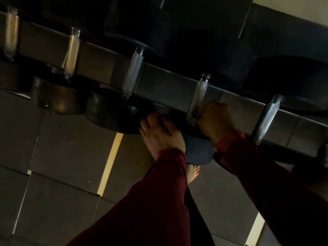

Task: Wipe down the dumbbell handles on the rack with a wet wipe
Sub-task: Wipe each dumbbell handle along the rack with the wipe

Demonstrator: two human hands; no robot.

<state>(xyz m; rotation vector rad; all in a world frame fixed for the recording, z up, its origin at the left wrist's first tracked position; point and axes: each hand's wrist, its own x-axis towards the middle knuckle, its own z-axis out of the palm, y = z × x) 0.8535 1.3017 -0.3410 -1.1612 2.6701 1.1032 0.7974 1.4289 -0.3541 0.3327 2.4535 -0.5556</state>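
Note:
Several dumbbells lie across a grey metal rack [165, 82] that runs diagonally through the dim view. Their knurled steel handles shine. My right hand [215, 119] is closed around the near end of one handle [199, 93], with a bit of white wet wipe [193, 120] showing at my fingers. My left hand [159, 134] rests flat on the black near head [195, 148] of that same dumbbell, fingers spread over it. Both arms wear dark red sleeves.
Other handles sit left [132, 73] and right [266, 119] of the gripped one, each with black round heads [113, 114]. Below lies a dark tiled rubber floor [62, 157] with pale gaps. A bare foot [192, 173] shows under my arms.

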